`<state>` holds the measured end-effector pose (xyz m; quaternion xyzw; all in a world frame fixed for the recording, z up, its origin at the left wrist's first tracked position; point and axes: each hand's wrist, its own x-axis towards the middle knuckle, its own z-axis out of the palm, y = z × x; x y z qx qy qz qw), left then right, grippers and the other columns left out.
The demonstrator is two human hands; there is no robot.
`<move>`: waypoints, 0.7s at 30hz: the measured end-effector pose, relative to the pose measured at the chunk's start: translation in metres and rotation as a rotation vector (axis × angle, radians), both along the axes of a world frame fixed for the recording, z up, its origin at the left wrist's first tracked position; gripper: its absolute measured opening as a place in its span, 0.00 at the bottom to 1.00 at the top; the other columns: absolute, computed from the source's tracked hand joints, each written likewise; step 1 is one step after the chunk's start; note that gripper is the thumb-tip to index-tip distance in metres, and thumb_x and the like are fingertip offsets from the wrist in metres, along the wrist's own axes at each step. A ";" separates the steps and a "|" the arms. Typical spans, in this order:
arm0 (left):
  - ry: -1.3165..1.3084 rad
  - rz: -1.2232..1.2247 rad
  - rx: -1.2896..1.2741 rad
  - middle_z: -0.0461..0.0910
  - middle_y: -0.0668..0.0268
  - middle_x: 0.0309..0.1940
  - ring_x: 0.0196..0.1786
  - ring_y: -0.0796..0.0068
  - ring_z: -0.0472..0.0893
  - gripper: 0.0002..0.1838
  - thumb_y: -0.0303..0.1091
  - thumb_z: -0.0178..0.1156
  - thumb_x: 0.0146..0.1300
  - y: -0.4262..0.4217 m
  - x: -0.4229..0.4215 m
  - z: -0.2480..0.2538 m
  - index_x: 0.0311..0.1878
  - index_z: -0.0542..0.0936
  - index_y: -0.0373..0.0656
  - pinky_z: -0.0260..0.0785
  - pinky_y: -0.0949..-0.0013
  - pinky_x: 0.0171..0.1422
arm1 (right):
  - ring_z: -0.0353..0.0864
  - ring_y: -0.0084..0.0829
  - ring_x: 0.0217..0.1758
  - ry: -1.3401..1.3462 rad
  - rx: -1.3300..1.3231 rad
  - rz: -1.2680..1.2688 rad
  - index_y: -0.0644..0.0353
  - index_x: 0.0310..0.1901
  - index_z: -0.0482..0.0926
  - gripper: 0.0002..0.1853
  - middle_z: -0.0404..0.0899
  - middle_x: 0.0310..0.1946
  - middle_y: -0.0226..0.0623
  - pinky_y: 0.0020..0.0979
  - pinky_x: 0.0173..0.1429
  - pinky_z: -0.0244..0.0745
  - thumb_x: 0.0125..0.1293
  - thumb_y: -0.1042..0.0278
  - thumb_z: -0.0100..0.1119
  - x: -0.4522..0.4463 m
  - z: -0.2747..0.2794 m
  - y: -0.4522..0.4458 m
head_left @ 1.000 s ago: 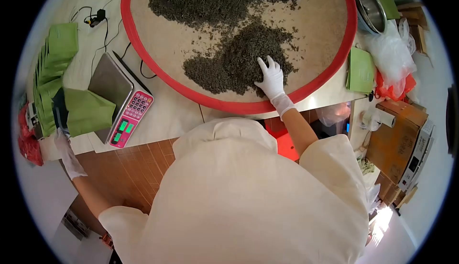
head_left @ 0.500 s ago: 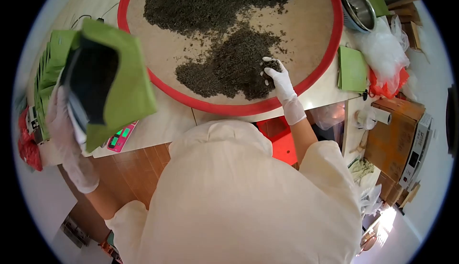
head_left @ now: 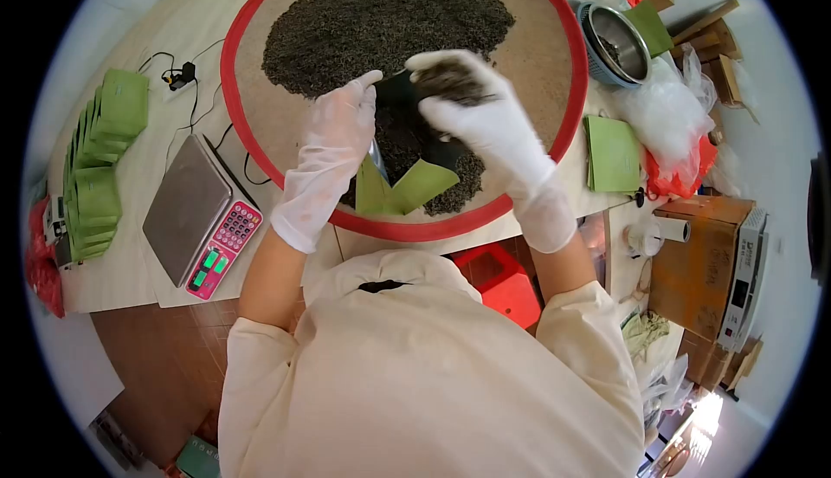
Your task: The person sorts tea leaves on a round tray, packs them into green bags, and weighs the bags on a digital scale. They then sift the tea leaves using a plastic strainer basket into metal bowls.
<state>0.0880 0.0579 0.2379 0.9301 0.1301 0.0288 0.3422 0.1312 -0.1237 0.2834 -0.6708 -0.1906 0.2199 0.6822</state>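
Open green pouch (head_left: 424, 186) over dark leaves (head_left: 470, 182)

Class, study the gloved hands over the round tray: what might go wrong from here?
The loose dark material in the right hand may spill outside the green bag and drop onto the tray. The bag, gripped by the left hand, could fold or slip, narrowing its opening.

White light (head_left: 705, 413) is glaring at lower right; the right hand (head_left: 498, 123) is blurring (black borders (head_left: 22, 218) are curving inward).
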 end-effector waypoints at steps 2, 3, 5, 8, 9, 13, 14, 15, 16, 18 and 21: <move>-0.012 0.015 -0.013 0.81 0.51 0.40 0.44 0.52 0.80 0.16 0.39 0.49 0.68 -0.004 -0.004 0.000 0.55 0.79 0.51 0.71 0.57 0.51 | 0.77 0.29 0.51 -0.354 -0.310 0.052 0.59 0.58 0.72 0.24 0.77 0.48 0.36 0.26 0.59 0.70 0.60 0.66 0.63 0.003 -0.028 0.008; -0.022 0.032 -0.021 0.81 0.51 0.40 0.45 0.51 0.80 0.16 0.39 0.49 0.68 -0.003 -0.008 -0.001 0.55 0.79 0.51 0.71 0.57 0.51 | 0.76 0.33 0.55 -0.419 -0.403 0.101 0.57 0.62 0.70 0.28 0.76 0.52 0.42 0.28 0.61 0.68 0.61 0.63 0.63 0.001 -0.029 0.010; -0.043 0.067 -0.048 0.82 0.51 0.38 0.43 0.53 0.81 0.16 0.39 0.49 0.69 0.004 -0.015 -0.011 0.55 0.79 0.51 0.71 0.59 0.50 | 0.74 0.44 0.56 -0.541 -0.505 0.135 0.58 0.60 0.72 0.27 0.74 0.54 0.49 0.36 0.60 0.69 0.60 0.58 0.61 -0.003 -0.031 0.011; -0.090 0.118 -0.072 0.82 0.51 0.35 0.41 0.56 0.82 0.16 0.39 0.48 0.69 0.017 -0.028 -0.020 0.56 0.79 0.52 0.71 0.62 0.47 | 0.81 0.40 0.47 -0.389 -0.363 0.064 0.61 0.49 0.80 0.14 0.82 0.43 0.43 0.32 0.54 0.73 0.66 0.64 0.55 -0.005 -0.005 0.019; -0.116 0.126 -0.069 0.82 0.51 0.34 0.40 0.58 0.82 0.16 0.39 0.48 0.69 0.022 -0.032 -0.020 0.56 0.79 0.52 0.72 0.64 0.47 | 0.82 0.32 0.42 -0.321 -0.264 0.000 0.61 0.48 0.82 0.13 0.83 0.37 0.39 0.28 0.49 0.74 0.67 0.66 0.53 -0.006 -0.003 0.022; -0.147 0.220 -0.114 0.83 0.58 0.34 0.37 0.68 0.82 0.15 0.39 0.48 0.71 0.059 -0.051 -0.014 0.55 0.79 0.53 0.71 0.69 0.46 | 0.69 0.14 0.28 -0.177 -0.154 -0.248 0.62 0.43 0.83 0.12 0.78 0.28 0.25 0.18 0.34 0.66 0.69 0.68 0.50 -0.018 0.028 0.023; -0.293 0.215 -0.208 0.82 0.59 0.31 0.34 0.69 0.81 0.15 0.38 0.48 0.71 0.081 -0.056 -0.022 0.56 0.79 0.52 0.71 0.68 0.43 | 0.68 0.13 0.26 -0.172 -0.146 -0.291 0.61 0.43 0.84 0.12 0.77 0.27 0.24 0.17 0.31 0.63 0.70 0.68 0.49 -0.019 0.023 0.021; -0.438 0.204 -0.297 0.81 0.61 0.28 0.31 0.69 0.80 0.15 0.37 0.48 0.71 0.097 -0.061 -0.026 0.56 0.79 0.51 0.70 0.68 0.41 | 0.66 0.12 0.24 -0.165 -0.135 -0.336 0.61 0.43 0.84 0.13 0.76 0.25 0.23 0.17 0.29 0.61 0.70 0.68 0.48 -0.019 0.013 0.018; -0.294 0.330 -0.293 0.73 0.71 0.22 0.25 0.84 0.70 0.16 0.35 0.49 0.71 0.102 -0.078 0.006 0.58 0.78 0.54 0.64 0.76 0.31 | 0.65 0.12 0.23 -0.152 -0.140 -0.363 0.60 0.42 0.84 0.13 0.75 0.25 0.22 0.16 0.28 0.59 0.71 0.68 0.48 -0.020 0.001 0.016; -0.385 0.444 -0.406 0.64 0.80 0.19 0.22 0.91 0.61 0.17 0.33 0.48 0.72 0.122 -0.099 0.028 0.61 0.77 0.53 0.55 0.82 0.26 | 0.63 0.11 0.23 -0.128 -0.183 -0.391 0.60 0.42 0.83 0.13 0.74 0.22 0.22 0.16 0.26 0.56 0.71 0.67 0.48 -0.028 -0.020 0.018; -0.589 0.459 -0.430 0.61 0.84 0.18 0.22 0.94 0.57 0.18 0.31 0.47 0.73 0.172 -0.131 0.025 0.62 0.75 0.47 0.50 0.84 0.25 | 0.63 0.12 0.21 -0.088 -0.336 -0.361 0.60 0.42 0.84 0.12 0.73 0.21 0.23 0.16 0.25 0.57 0.70 0.66 0.49 -0.041 -0.065 0.018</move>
